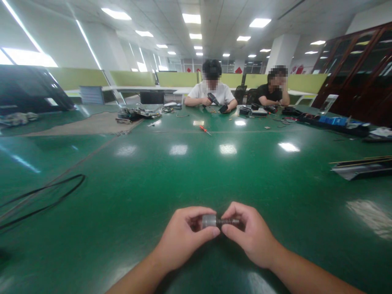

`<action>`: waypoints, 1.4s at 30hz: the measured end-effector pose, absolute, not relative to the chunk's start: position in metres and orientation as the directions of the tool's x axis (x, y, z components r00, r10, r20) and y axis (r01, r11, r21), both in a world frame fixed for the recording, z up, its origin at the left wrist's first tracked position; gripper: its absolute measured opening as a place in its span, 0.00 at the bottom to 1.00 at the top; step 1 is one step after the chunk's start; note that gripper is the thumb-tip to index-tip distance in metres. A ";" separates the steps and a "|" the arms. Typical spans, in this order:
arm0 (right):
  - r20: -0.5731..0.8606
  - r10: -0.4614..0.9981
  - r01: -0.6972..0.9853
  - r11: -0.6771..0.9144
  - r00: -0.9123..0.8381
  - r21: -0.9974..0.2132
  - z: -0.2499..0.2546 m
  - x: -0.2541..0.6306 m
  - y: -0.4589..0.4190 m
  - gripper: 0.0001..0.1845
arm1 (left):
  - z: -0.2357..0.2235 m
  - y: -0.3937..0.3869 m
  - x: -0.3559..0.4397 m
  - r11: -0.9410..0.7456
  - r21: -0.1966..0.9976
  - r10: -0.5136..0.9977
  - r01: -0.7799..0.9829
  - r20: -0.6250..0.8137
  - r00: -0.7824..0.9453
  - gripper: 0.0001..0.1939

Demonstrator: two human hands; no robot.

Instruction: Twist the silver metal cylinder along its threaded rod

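My left hand (183, 234) is closed around a short grey metal cylinder (209, 221), thumb in front and fingers behind. From the cylinder's right end sticks a thin dark threaded shaft (228, 221), lying level and pointing right. My right hand (252, 234) curls around this shaft, with thumb and index fingertips close to where it meets the cylinder. The shaft's tip shows between the fingers. Both hands are low over the green tabletop (196, 175), near its front. My left fingers hide the cylinder's left end.
A red-handled screwdriver (204, 130) lies farther back. Across the table, one person (214, 92) holds a power drill (212, 98); another person (273, 92) leans there. A black cable (61, 185) loops at left, metal strips (363, 167) lie at right, and loose parts (134, 114) are piled back left.
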State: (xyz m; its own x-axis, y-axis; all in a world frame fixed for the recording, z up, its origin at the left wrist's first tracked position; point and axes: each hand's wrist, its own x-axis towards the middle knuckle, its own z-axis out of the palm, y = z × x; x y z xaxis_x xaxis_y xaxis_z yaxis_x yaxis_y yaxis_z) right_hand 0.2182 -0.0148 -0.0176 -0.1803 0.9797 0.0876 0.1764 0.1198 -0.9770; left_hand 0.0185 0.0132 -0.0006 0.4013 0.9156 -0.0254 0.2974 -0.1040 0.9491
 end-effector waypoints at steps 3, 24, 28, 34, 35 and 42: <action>0.088 0.980 0.164 0.118 -0.181 -0.979 -0.017 0.218 -0.016 0.03 | 0.000 0.013 0.019 -0.105 0.953 0.915 0.285 -0.020 0.404 0.16; 0.088 0.979 0.132 0.114 -0.186 -0.985 -0.018 0.220 -0.015 0.04 | 0.000 0.012 0.019 -0.090 0.957 0.916 0.277 -0.030 0.401 0.16; 0.084 0.980 0.135 0.110 -0.181 -0.985 -0.018 0.220 -0.015 0.04 | -0.001 0.012 0.018 -0.091 0.959 0.911 0.269 -0.029 0.411 0.16; 0.086 0.979 0.145 0.115 -0.187 -0.983 -0.017 0.220 -0.015 0.04 | 0.001 0.013 0.019 -0.079 0.961 0.913 0.263 -0.036 0.406 0.17; 0.087 0.978 0.146 0.115 -0.188 -0.982 -0.017 0.220 -0.015 0.04 | 0.002 0.013 0.019 -0.076 0.961 0.913 0.265 -0.039 0.405 0.17; 0.090 0.978 0.143 0.118 -0.190 -0.983 -0.016 0.221 -0.015 0.05 | 0.002 0.012 0.019 -0.074 0.963 0.912 0.258 -0.039 0.409 0.16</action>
